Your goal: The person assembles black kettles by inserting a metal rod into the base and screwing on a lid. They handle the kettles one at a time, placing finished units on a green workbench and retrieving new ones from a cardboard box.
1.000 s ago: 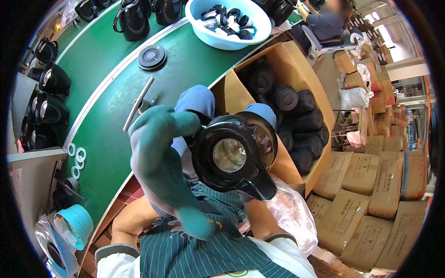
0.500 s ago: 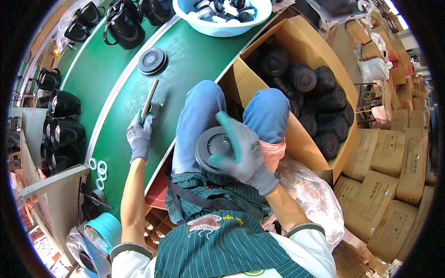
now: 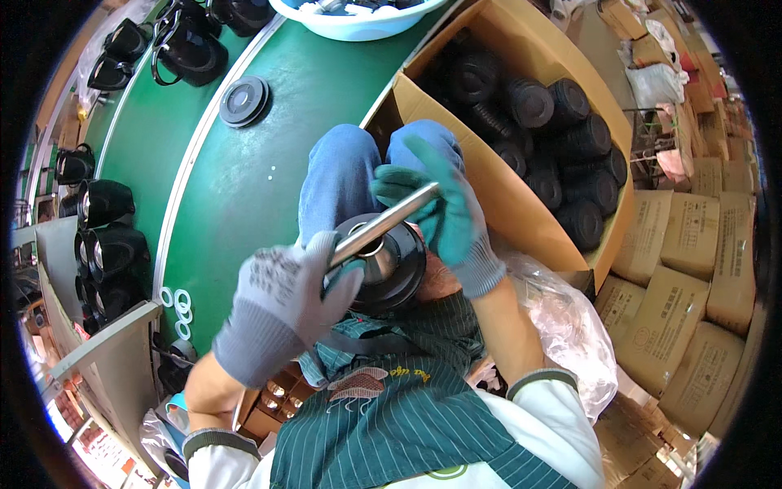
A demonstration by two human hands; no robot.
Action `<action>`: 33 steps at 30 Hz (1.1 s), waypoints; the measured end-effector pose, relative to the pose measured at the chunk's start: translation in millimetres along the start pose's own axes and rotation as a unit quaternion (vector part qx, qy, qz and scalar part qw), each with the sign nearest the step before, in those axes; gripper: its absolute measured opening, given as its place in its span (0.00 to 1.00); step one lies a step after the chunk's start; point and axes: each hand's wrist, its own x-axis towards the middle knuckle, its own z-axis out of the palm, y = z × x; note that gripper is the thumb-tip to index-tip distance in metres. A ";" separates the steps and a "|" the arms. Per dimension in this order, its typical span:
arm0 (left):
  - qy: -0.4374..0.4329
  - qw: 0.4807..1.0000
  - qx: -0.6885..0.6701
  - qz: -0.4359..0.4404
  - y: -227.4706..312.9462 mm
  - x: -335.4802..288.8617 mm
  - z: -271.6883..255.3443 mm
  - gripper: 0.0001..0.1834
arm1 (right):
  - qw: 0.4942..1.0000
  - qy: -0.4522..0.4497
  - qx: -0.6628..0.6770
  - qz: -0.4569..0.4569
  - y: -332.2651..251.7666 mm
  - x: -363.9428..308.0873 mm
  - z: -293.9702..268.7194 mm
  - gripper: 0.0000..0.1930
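Note:
My left hand (image 3: pixel 297 297), in a grey glove, is closed round the near end of a silvery metal rod (image 3: pixel 387 222). The rod slants up to the right, and its far end overlaps the palm of my right hand (image 3: pixel 446 213). That hand, in a green-palmed glove, has its fingers apart and partly blurred; whether it touches the rod I cannot tell. Below the rod, a round black plastic piece (image 3: pixel 410 271) rests in my lap. A shiny rounded metal part (image 3: pixel 380 262) shows at its middle, partly hidden by the rod and my left hand.
On the green work surface (image 3: pixel 269 212) lie a stack of black discs (image 3: pixel 243 101) and several white rings (image 3: pixel 182 301). Black jugs (image 3: pixel 189 57) and a pale blue basin (image 3: pixel 358 26) stand farther back. An open carton (image 3: pixel 444 151) of black cylindrical parts is at my right, with stacked cartons (image 3: pixel 664 318) beyond.
My left hand has brought the rod from above the green surface to over my lap. My right hand has lifted off the black piece and turned palm up. Metal now shows at its middle.

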 end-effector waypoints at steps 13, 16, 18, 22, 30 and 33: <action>0.170 0.981 -0.047 0.082 -40.8 -24.8 56.7 0.29 | 0.967 -0.250 0.050 0.016 3.7 -14.7 -21.4 0.28; 0.068 0.930 -0.359 -0.046 -37.1 -3.6 36.4 0.24 | 0.948 -0.304 0.081 -0.050 -7.3 -31.4 -9.9 0.34; 0.007 0.872 -0.482 -0.078 -41.5 21.6 29.5 0.33 | 0.938 -0.335 -0.027 -0.081 -18.4 -35.5 -3.6 0.29; 0.106 0.926 -0.334 0.139 -76.5 71.7 50.6 0.22 | 0.822 -0.448 -0.274 -0.219 -31.5 -39.3 17.3 0.16; -0.041 0.949 -0.219 0.225 -34.5 161.6 48.6 0.29 | 0.641 -0.574 -0.506 -0.063 -25.2 -42.8 69.5 0.16; -0.097 0.915 -0.229 0.317 -7.2 182.4 62.2 0.30 | 0.523 -0.614 -0.568 -0.165 -3.3 -31.5 108.1 0.18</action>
